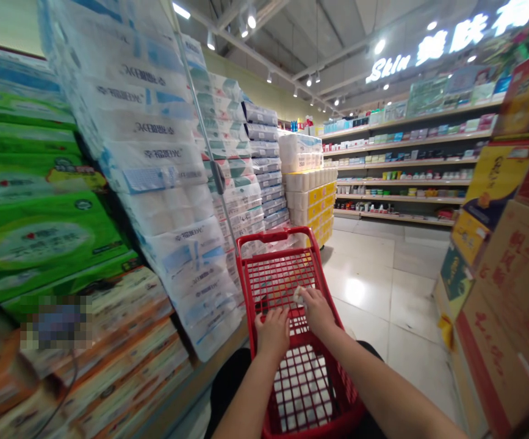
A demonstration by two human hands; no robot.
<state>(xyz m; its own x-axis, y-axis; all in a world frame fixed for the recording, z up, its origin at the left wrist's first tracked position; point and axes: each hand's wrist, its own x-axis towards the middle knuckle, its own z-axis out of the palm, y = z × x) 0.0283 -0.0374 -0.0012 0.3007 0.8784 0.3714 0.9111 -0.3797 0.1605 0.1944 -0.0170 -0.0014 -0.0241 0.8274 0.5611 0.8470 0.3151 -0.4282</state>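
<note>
Bright, even store light falls from ceiling spotlights [251, 21] at upper centre and a glowing sign [451, 36] at upper right, which blooms white. A pale glare patch sits on the glossy floor [354, 289] right of centre. Shadows are soft and faint. The wide lens bends the tissue packs [145, 122] at left and the cartons [515, 274] at right, both smeared. A pixelated block [56, 323] sits lower left. The centre is sharpest: red basket [287, 274], left hand [272, 332], right hand [315, 311], its white wad [298, 297] washed out.
</note>
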